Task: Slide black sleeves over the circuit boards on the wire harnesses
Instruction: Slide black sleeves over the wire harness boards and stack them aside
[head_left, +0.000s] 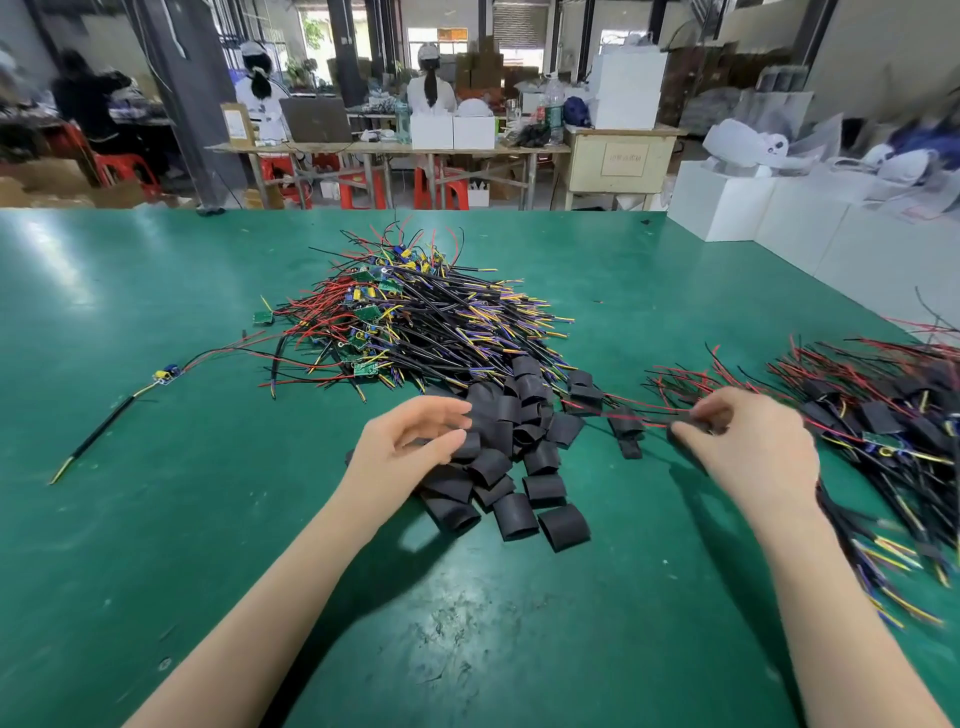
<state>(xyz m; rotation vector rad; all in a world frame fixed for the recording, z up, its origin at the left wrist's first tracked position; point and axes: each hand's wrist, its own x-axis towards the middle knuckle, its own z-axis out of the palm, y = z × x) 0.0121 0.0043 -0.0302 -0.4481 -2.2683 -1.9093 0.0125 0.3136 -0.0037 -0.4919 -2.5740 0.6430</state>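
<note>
A heap of loose black sleeves (511, 457) lies mid-table. Behind it sits a big tangle of wire harnesses with bare green circuit boards (415, 317). My left hand (410, 447) hovers over the left side of the sleeve heap, fingers relaxed and spread, holding nothing. My right hand (748, 441) pinches a sleeved harness (691, 418) by its black sleeve; the harness's red and black wires trail left to another sleeve (626, 423). A pile of harnesses with sleeves on them (883, 415) spreads out at the right, under and beyond my right hand.
One single harness (166, 374) with a bare board lies apart at the left on the green table (156, 519). White boxes (779, 218) stand past the table's right edge. Several people sit at benches far behind.
</note>
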